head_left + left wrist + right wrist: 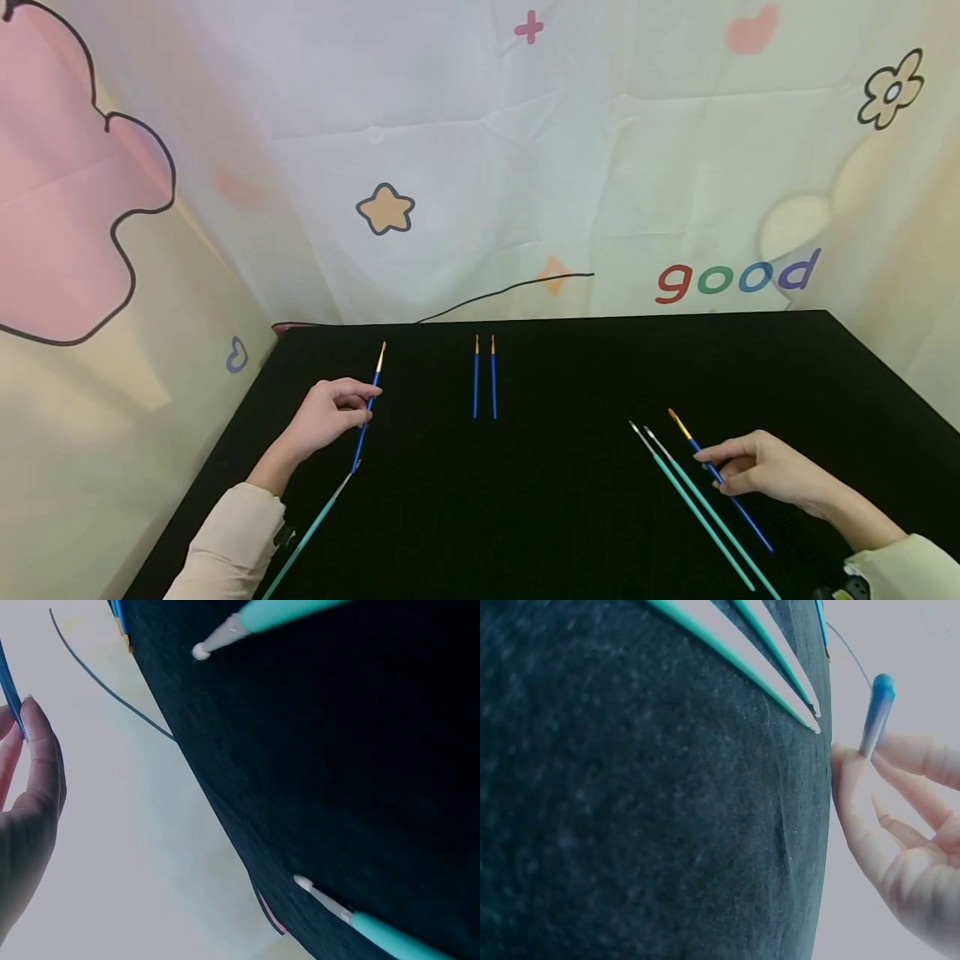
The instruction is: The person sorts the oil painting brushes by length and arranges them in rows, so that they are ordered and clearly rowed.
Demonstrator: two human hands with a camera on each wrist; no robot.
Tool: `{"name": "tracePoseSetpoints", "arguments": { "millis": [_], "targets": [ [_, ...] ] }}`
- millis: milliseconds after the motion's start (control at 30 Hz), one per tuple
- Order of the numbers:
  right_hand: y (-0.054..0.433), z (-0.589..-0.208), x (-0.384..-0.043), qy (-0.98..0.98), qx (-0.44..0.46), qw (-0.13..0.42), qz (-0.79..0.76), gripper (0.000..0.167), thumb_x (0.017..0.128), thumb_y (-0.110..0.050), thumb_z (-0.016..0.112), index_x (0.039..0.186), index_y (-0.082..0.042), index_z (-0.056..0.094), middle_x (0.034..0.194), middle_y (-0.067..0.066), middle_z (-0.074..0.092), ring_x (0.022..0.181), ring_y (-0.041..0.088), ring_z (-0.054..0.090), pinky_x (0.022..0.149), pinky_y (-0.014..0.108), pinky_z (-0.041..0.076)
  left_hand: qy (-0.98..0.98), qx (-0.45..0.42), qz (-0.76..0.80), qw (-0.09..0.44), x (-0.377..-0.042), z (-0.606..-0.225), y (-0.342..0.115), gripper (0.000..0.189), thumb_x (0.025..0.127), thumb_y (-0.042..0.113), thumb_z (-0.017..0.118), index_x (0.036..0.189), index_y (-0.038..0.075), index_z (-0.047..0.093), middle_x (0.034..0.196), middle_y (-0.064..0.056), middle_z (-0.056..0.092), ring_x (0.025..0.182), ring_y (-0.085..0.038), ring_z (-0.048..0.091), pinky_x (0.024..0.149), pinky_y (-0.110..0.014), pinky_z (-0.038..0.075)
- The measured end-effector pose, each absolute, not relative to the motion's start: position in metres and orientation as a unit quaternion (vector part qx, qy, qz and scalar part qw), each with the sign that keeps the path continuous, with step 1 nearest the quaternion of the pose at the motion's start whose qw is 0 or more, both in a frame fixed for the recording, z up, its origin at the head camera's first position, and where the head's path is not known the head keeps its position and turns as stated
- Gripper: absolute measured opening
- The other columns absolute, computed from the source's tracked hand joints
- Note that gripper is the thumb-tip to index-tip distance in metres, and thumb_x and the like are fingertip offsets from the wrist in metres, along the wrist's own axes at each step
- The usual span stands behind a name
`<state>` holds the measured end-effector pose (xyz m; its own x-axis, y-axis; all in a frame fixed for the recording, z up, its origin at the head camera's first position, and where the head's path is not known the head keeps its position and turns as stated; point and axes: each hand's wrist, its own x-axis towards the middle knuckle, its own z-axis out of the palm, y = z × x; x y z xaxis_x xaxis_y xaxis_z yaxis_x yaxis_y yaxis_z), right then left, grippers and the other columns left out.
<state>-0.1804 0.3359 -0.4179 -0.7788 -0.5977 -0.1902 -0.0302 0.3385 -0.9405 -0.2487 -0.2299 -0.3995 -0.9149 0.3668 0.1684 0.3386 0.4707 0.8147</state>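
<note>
My left hand [330,414] pinches a blue paintbrush [379,360] between thumb and fingers, its yellow-brown bristles pointing away. The lower end of that brush overlaps the pale tip of a slim teal-handled tool [311,531] in the head view. At the right, my right hand [765,471] pinches a second blue paintbrush [681,425] by its handle, bristles toward the far left. The rounded blue handle end [879,712] faces the camera in the right wrist view. Just left of it, two teal tools [701,508] with silver necks lie side by side.
Two more blue paintbrushes [476,383] lie parallel near the back middle of the black tabletop [510,517]. A printed cloth [480,167] hangs behind the table and along its sides. Two teal tools [285,611] appear in the left wrist view.
</note>
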Motion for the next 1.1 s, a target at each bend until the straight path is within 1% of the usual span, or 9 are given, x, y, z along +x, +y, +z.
{"name": "tracePoseSetpoints", "arguments": {
  "millis": [167,467,767,800,933,1033,1100],
  "targets": [
    [0.335,-0.417,-0.180,0.773,-0.198,0.268,-0.540,0.045,0.083,0.002,0.054,0.119,0.024,0.037,0.088,0.017,0.060,0.080,0.019,0.062,0.072,0.028,0.052,0.852,0.197,0.486,0.013,-0.256,-0.399,-0.223,0.026,0.081,-0.004,0.061,0.107,-0.004,0.063,0.094,-0.013,0.060,0.075,-0.017,0.058,0.067,-0.025,0.051],
    [0.336,-0.415,-0.180,0.773,-0.208,0.265,-0.538,0.044,0.084,0.003,0.053,0.119,0.024,0.038,0.090,0.018,0.059,0.081,0.020,0.061,0.072,0.028,0.052,0.850,0.180,0.495,0.015,-0.262,-0.397,-0.215,0.027,0.082,-0.004,0.060,0.109,-0.004,0.063,0.095,-0.015,0.059,0.076,-0.019,0.059,0.070,-0.028,0.051],
    [0.336,-0.412,-0.181,0.786,-0.200,0.254,-0.527,0.044,0.084,0.002,0.054,0.119,0.024,0.038,0.089,0.018,0.060,0.080,0.020,0.062,0.072,0.027,0.052,0.836,0.172,0.519,0.054,-0.278,-0.395,-0.208,0.029,0.084,-0.002,0.059,0.114,-0.007,0.059,0.096,-0.018,0.062,0.079,-0.021,0.062,0.077,-0.035,0.052],
    [0.335,-0.411,-0.181,0.787,-0.200,0.253,-0.526,0.044,0.084,0.002,0.054,0.119,0.024,0.039,0.089,0.018,0.060,0.080,0.020,0.062,0.072,0.027,0.052,0.835,0.170,0.521,0.056,-0.280,-0.395,-0.206,0.030,0.084,-0.003,0.059,0.114,-0.007,0.059,0.096,-0.018,0.062,0.080,-0.021,0.062,0.078,-0.035,0.052],
    [0.333,-0.412,-0.181,0.786,-0.209,0.250,-0.526,0.044,0.084,0.002,0.054,0.119,0.024,0.038,0.088,0.018,0.061,0.080,0.019,0.062,0.072,0.027,0.052,0.830,0.164,0.530,0.059,-0.286,-0.395,-0.203,0.031,0.084,-0.004,0.058,0.115,-0.008,0.058,0.099,-0.023,0.060,0.081,-0.022,0.062,0.076,-0.035,0.052],
    [0.332,-0.412,-0.181,0.784,-0.214,0.249,-0.527,0.044,0.085,0.002,0.054,0.119,0.025,0.038,0.088,0.019,0.061,0.080,0.019,0.062,0.072,0.027,0.052,0.826,0.161,0.536,0.064,-0.289,-0.393,-0.202,0.032,0.085,-0.004,0.058,0.116,-0.009,0.057,0.100,-0.023,0.059,0.083,-0.027,0.062,0.076,-0.035,0.052],
    [0.332,-0.412,-0.182,0.784,-0.215,0.248,-0.527,0.044,0.084,0.002,0.054,0.119,0.025,0.038,0.089,0.019,0.061,0.080,0.019,0.062,0.072,0.027,0.052,0.825,0.158,0.538,0.065,-0.290,-0.392,-0.200,0.032,0.085,-0.005,0.057,0.117,-0.009,0.056,0.099,-0.021,0.060,0.084,-0.029,0.062,0.076,-0.035,0.052]
  ]
}}
